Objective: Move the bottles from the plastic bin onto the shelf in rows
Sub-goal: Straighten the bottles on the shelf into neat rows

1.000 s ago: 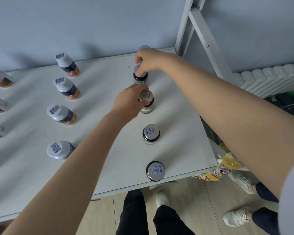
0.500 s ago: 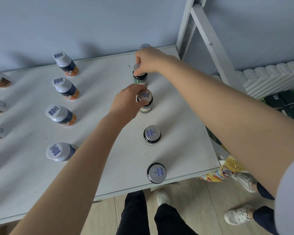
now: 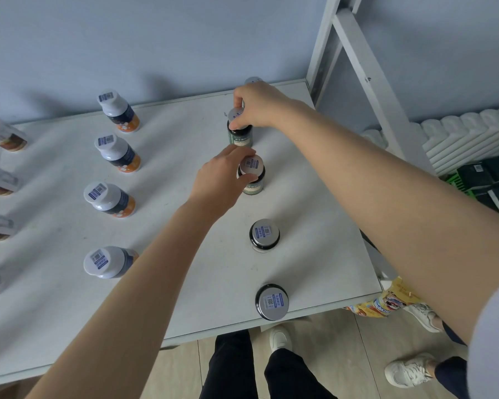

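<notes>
On the white shelf [image 3: 185, 254] a row of dark green bottles with silver caps runs front to back on the right. My left hand [image 3: 222, 180] grips the cap of the third one [image 3: 252, 180]. My right hand [image 3: 260, 103] pinches the cap of the green bottle behind it [image 3: 240, 135]. Two more green bottles stand nearer me [image 3: 265, 234] [image 3: 272, 301], and another cap [image 3: 252, 80] shows behind my right hand. A row of white-capped orange-and-navy bottles [image 3: 110, 198] stands to the left. The plastic bin is out of view.
Blurred bottles [image 3: 3, 136] line the far left edge. A white shelf upright [image 3: 366, 70] rises at the right. A radiator [image 3: 458, 136] and a green crate [image 3: 484, 182] lie beyond. Below the shelf edge are my legs [image 3: 257, 370] and another person's shoes [image 3: 406, 372].
Both hands have stayed on the same two green bottles; the view has shifted only slightly.
</notes>
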